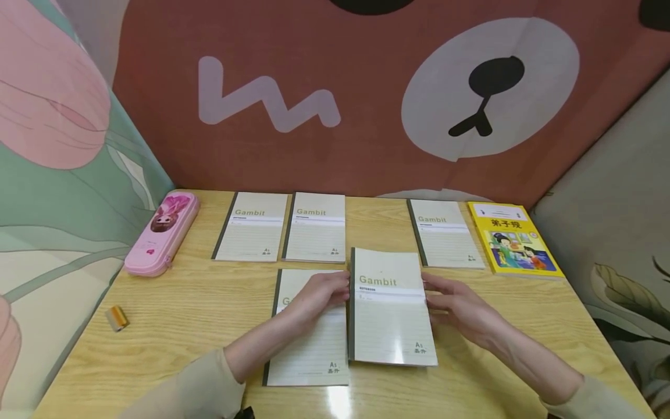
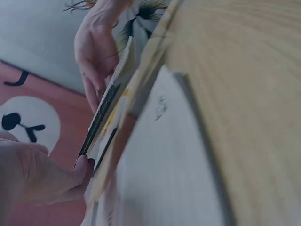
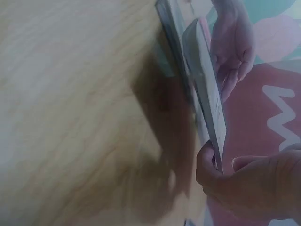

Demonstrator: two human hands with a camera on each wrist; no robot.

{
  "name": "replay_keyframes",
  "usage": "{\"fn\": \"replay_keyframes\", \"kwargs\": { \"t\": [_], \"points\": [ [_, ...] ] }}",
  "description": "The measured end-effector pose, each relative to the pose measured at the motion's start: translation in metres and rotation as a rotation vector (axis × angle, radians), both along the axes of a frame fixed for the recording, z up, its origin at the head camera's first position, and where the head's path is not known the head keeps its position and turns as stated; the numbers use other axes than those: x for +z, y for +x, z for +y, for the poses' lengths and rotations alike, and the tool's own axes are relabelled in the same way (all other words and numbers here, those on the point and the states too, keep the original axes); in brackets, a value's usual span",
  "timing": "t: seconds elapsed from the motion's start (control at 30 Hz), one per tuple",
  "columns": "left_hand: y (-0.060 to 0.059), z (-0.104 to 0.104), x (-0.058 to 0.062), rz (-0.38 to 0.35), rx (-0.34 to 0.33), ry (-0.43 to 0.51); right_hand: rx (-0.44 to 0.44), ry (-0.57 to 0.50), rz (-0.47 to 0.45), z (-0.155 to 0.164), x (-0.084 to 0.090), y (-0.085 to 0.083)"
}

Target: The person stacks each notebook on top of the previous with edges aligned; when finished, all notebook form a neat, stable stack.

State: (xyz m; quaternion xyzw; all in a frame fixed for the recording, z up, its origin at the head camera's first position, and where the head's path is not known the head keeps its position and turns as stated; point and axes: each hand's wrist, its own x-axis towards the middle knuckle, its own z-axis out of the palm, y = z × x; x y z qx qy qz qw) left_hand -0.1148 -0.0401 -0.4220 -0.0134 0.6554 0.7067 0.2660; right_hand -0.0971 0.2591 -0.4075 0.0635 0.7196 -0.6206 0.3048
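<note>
Both hands grasp one notebook [image 1: 389, 308] by its side edges, left hand [image 1: 319, 294] at the spine, right hand [image 1: 458, 305] at the open edge, lifted slightly above the table [image 1: 199, 314]. It overlaps a second notebook [image 1: 309, 343] lying flat. Three more notebooks, a yellow book [image 1: 513, 238] and a pink case [image 1: 162, 233] lie behind.

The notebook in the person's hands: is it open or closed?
Closed. The held notebook shows its whole Gambit cover, and the left hand and right hand grip its side edges.
</note>
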Motion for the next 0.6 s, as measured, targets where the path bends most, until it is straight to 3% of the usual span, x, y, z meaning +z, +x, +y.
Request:
{"fn": "replay_keyframes", "kwargs": {
  "t": [0.3,0.6],
  "points": [
    [-0.031,-0.013,0.016,0.017,0.056,-0.004,-0.076,-0.083,0.067,-0.018,0.012,-0.025],
    [-0.059,-0.038,0.024,0.046,0.104,-0.044,-0.13,-0.295,0.078,-0.05,0.016,-0.064]
  ]
}}
